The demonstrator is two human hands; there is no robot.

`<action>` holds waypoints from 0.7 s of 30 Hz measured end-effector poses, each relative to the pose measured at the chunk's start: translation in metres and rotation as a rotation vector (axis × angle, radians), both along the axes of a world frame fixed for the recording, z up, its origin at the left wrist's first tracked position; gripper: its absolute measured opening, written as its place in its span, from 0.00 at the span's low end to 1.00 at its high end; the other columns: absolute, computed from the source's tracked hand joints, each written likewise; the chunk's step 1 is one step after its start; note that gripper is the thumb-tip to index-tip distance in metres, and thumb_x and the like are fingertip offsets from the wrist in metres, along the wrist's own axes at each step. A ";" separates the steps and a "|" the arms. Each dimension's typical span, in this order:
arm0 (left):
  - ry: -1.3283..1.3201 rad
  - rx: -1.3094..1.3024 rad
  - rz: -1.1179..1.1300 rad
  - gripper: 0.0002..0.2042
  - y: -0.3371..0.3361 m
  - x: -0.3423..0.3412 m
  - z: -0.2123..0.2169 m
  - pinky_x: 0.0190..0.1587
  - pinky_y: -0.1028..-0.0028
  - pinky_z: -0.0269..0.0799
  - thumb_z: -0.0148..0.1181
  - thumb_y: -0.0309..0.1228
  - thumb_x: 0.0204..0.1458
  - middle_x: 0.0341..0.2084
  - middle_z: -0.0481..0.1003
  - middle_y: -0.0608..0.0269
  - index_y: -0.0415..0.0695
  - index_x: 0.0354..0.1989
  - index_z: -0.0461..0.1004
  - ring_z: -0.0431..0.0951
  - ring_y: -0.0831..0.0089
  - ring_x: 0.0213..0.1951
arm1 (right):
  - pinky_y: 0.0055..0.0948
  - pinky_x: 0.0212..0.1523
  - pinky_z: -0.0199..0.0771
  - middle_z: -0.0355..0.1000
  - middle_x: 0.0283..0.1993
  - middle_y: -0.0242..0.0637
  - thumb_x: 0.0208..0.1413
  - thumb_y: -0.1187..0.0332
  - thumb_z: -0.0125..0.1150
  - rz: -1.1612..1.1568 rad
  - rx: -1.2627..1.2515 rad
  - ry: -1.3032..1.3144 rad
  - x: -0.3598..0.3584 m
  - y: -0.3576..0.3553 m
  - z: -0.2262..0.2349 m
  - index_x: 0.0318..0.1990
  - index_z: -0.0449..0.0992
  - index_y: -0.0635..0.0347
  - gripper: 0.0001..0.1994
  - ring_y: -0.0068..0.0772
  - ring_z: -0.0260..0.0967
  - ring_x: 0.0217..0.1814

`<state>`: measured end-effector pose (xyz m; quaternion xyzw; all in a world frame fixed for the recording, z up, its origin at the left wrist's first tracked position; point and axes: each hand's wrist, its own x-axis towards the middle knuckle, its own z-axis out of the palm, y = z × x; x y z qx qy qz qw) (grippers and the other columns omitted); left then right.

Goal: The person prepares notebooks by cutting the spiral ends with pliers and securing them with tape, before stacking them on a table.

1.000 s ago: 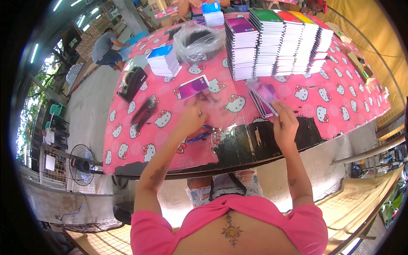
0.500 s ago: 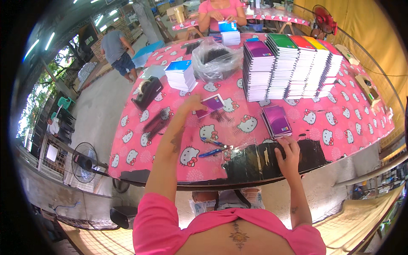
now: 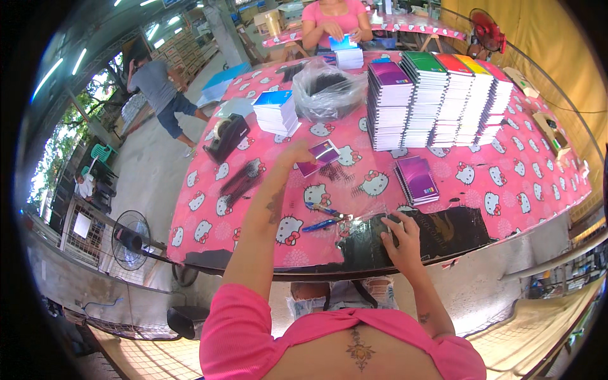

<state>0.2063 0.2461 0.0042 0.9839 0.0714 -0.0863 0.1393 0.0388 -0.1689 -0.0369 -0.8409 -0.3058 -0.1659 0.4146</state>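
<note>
My left hand [image 3: 297, 152] reaches out over the pink cartoon-print tablecloth [image 3: 506, 183] and holds a small purple notebook [image 3: 318, 156] at its near edge. Just right of that notebook lie dark spiral bindings [image 3: 334, 171]. My right hand [image 3: 400, 233] rests with fingers spread on a clear plastic sleeve [image 3: 361, 218] over a black sheet [image 3: 443, 229] at the table's front edge. A small stack of purple notebooks [image 3: 416, 179] lies beyond my right hand. Two blue pens [image 3: 322, 217] lie between my arms.
Tall stacks of spiral notebooks with purple, green, red and yellow covers [image 3: 437, 101] stand at the back right. A clear bag of dark bindings [image 3: 326, 88], a blue-covered stack [image 3: 276, 111] and a black tape dispenser [image 3: 227, 136] stand further left. A person in pink [image 3: 334, 19] works opposite.
My left hand has stretched forward to the purple notebook lying out on the cloth. My right hand has dropped back to the front edge, onto the plastic sleeve.
</note>
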 end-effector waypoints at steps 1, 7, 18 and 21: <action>-0.051 0.009 -0.003 0.34 0.001 0.001 -0.002 0.49 0.59 0.76 0.77 0.48 0.29 0.46 0.79 0.41 0.35 0.43 0.81 0.80 0.47 0.48 | 0.54 0.67 0.56 0.68 0.61 0.42 0.53 0.70 0.67 0.015 -0.007 0.005 -0.002 0.002 0.000 0.53 0.78 0.51 0.18 0.48 0.65 0.61; 0.023 -0.182 0.055 0.35 0.019 0.003 -0.001 0.45 0.60 0.76 0.78 0.46 0.29 0.41 0.80 0.42 0.32 0.44 0.75 0.81 0.51 0.42 | 0.54 0.67 0.57 0.68 0.61 0.42 0.55 0.68 0.66 0.026 -0.040 0.028 -0.004 0.009 -0.008 0.53 0.78 0.52 0.17 0.49 0.66 0.61; -0.670 -0.039 -0.330 0.15 -0.141 -0.098 0.044 0.42 0.57 0.74 0.71 0.31 0.42 0.41 0.78 0.52 0.42 0.37 0.74 0.79 0.52 0.42 | 0.39 0.60 0.67 0.70 0.62 0.43 0.64 0.54 0.58 0.199 0.738 0.913 0.022 -0.005 -0.018 0.58 0.74 0.60 0.22 0.41 0.70 0.60; -0.798 0.233 -0.767 0.20 -0.186 -0.171 0.012 0.53 0.53 0.69 0.73 0.34 0.38 0.52 0.72 0.49 0.44 0.40 0.73 0.72 0.48 0.55 | 0.29 0.53 0.72 0.74 0.55 0.39 0.68 0.58 0.54 0.396 1.173 1.151 0.024 0.008 0.042 0.56 0.73 0.65 0.20 0.29 0.73 0.53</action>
